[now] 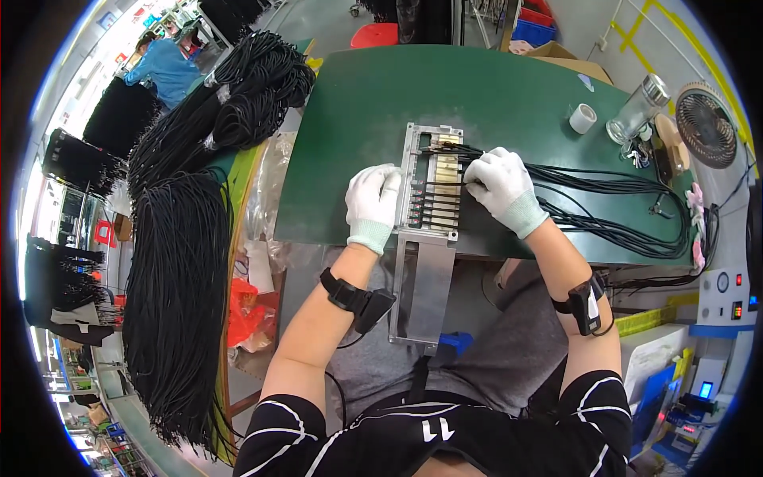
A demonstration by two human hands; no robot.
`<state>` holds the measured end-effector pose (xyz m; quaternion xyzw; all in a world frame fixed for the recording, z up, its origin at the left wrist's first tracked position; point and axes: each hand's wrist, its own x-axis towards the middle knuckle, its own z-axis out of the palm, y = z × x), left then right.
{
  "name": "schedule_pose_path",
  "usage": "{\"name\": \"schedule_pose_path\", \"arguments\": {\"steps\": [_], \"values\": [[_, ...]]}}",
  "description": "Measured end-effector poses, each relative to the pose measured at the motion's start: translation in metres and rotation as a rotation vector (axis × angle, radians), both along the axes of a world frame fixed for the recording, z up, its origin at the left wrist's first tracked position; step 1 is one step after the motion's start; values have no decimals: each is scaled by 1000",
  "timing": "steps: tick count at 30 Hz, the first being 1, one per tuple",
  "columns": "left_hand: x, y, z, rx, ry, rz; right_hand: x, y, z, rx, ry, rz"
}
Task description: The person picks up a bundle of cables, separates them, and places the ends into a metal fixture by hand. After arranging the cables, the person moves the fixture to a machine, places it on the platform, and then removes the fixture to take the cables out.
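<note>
The person is sitting at a green table [477, 79], with both gloved hands working at a long metal jig plate [433, 199] that is lying across the table's near edge and overhanging it toward the lap. The left hand [372, 203] is resting flat against the plate's left side, its fingers [389, 181] lying close together and pressing on the plate's edge rather than gripping anything. The right hand [501, 184] is sitting on the plate's right side, its fingers [477, 176] curled and pinching one of the thin black wires [435, 184] that are lying side by side in the plate's slots. A thick bundle of black cables [620, 203] is running from under the right hand across the table toward its right edge and looping back along the near edge. Near the far right corner a roll of white tape [582, 118] is standing just beside a clear glass jar [638, 110], with a small fan [706, 126] sitting past the table's right edge. Off the table's left edge, large hanks of black cord [179, 310] are hanging in heaps. Both forearms are wearing black wrist straps [350, 294].
</note>
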<state>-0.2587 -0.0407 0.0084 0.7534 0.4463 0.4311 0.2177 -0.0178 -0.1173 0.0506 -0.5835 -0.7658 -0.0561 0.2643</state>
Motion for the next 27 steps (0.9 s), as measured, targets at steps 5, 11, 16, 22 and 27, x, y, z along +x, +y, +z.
{"name": "schedule_pose_path", "arguments": {"steps": [5, 11, 16, 22, 27], "values": [[-2, 4, -1, -58, -21, -55, 1, 1, 1, 7, -42, -9], [11, 2, 5, 87, 141, -132, -3, 7, 5, 22, -16, 5], [13, -12, 19, 186, 516, -208, -4, 6, 2, 16, 37, 42], [22, -12, 14, 247, 611, -239, 12, 16, -4, -33, -76, -141], [22, -8, 9, 283, 333, -182, 14, 21, -5, -21, -106, -127]]}}
